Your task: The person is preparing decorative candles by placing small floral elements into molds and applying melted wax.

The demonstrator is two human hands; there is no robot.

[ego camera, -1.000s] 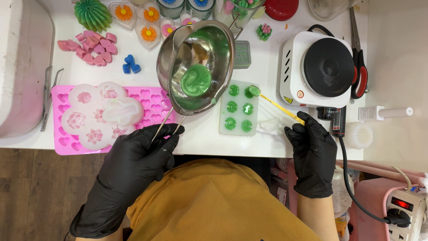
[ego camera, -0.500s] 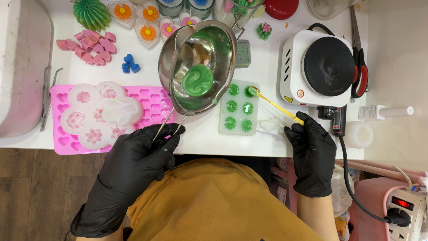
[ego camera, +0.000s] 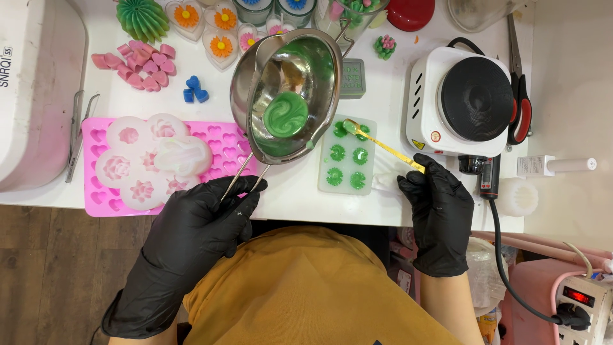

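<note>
My left hand (ego camera: 198, 220), in a black glove, grips the thin handle of a steel melting pot (ego camera: 287, 96) held tilted over the table, with green liquid wax pooled inside. The pot's spout hangs just left of a small clear silicone mould (ego camera: 348, 156) whose flower cavities hold green wax. My right hand (ego camera: 437, 207), also gloved, holds a slim gold spoon (ego camera: 380, 144); its bowl sits over the mould's top cavities.
A pink heart mould (ego camera: 220, 147) with white flower moulds (ego camera: 147, 160) on it lies left. A white hot plate (ego camera: 469, 99) and scissors (ego camera: 518, 89) stand right. Pink and blue wax hearts, flower candles and a green ridged candle (ego camera: 142, 18) sit at the back. A white machine (ego camera: 35, 89) fills the far left.
The pot has tipped slightly further toward the mould, and the spoon tip has shifted a little left over the top cavities. Both hands stay in nearly the same place.
</note>
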